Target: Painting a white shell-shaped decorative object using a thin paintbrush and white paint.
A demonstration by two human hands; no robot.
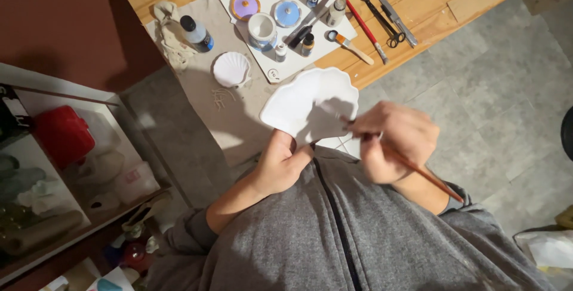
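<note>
Painting a white shell dish

The left hand [280, 162] grips the shell dish [310, 107] from below; the right hand [397, 142], just right of the dish, pinches a brush [427, 174] whose tip meets its rim. Beyond the dish, paint bottles [196, 33] stand on the desk [430, 4].

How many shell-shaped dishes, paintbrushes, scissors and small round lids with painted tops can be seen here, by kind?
Shell-shaped white dishes: 2, the large dish in the left hand and the small dish on the cloth.
Paintbrushes: 3, held brush in the right hand, red brush, wide brush.
Scissors: 1.
Round lids: 2, purple lid, blue lid.
Total: 8.
</note>
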